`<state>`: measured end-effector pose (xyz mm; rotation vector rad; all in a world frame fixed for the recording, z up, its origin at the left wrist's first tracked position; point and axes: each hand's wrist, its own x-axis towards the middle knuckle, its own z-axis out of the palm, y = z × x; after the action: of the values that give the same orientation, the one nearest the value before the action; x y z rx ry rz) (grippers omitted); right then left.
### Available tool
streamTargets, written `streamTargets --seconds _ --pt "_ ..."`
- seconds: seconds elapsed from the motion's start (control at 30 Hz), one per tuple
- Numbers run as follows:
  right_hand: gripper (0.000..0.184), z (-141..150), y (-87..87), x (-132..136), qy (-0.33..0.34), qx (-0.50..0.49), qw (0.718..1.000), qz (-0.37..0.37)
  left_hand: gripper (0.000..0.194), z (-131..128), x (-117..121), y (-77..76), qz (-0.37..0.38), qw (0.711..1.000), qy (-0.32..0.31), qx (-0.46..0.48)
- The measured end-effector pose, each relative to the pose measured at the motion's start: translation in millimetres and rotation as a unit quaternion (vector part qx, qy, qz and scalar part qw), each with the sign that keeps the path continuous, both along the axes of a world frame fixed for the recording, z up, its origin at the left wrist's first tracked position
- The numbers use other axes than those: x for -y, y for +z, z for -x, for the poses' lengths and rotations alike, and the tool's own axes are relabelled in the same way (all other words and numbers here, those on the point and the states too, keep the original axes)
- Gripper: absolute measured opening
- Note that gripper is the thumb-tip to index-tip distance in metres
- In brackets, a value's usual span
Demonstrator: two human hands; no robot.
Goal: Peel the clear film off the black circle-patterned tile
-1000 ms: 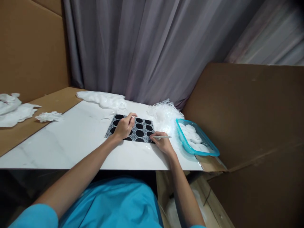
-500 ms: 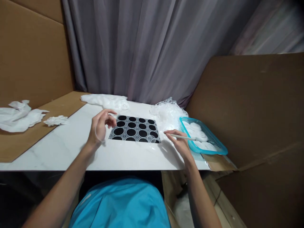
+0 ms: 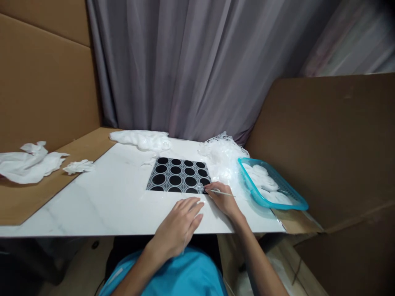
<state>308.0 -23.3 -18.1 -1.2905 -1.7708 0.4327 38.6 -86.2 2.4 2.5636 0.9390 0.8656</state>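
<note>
My right hand [image 3: 222, 198] pinches a thin white stick [image 3: 226, 193] at the near right corner of a black-and-grey mat [image 3: 182, 175] patterned with circles. A small clear, shiny piece [image 3: 200, 188] lies on that corner at my fingertips; its exact shape is hard to make out. Just in front of the mat, my left hand [image 3: 182, 222] hovers palm down over the table's near edge, fingers stretched out and nothing in them. A thin clear loop [image 3: 185, 242] shows near the thumb side of the left hand.
A blue basket [image 3: 262, 201] holding white bundles stands on the right, beside a heap of white netting [image 3: 222, 154]. White plastic [image 3: 142, 139] lies at the back, crumpled white tissues [image 3: 33, 164] at left. Cardboard walls [image 3: 46, 82] and a grey curtain [image 3: 185, 74] enclose the white table [image 3: 92, 201].
My left hand has come from the mat's left side to its front, nearer me. The right hand has moved left onto the mat's corner with the stick. The view has shifted slightly.
</note>
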Motion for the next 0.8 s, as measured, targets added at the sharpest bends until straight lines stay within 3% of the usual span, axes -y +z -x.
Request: streamTargets --seconds 0.13,0.27,0.4,0.57,0.67,0.8 --pt "0.013 -1 -0.1 5 -0.036 0.018 0.998 -0.039 0.044 -2 1 -9.5 -0.037 0.998 0.023 -0.052" --pt "0.016 -14 11.0 17 -0.092 0.049 0.99 -0.099 0.042 1 3 -13.1 -0.047 0.997 0.024 -0.047" --pt "0.018 -56 21.6 27 -0.168 0.083 0.97 -0.157 0.041 1 4 -12.1 -0.06 0.997 0.024 -0.03" --pt "0.023 -101 14.8 34 -0.219 0.197 0.949 -0.11 0.042 -3 3 -14.9 -0.072 0.996 0.011 -0.053" --pt "0.019 -87 13.0 39 -0.188 0.121 0.971 -0.082 0.045 -7 2 -17.2 -0.082 0.993 0.004 -0.083" --pt "0.017 -38 20.3 42 -0.043 -0.005 0.998 0.044 0.047 -19 -1 -17.4 -0.084 0.992 -0.009 -0.097"
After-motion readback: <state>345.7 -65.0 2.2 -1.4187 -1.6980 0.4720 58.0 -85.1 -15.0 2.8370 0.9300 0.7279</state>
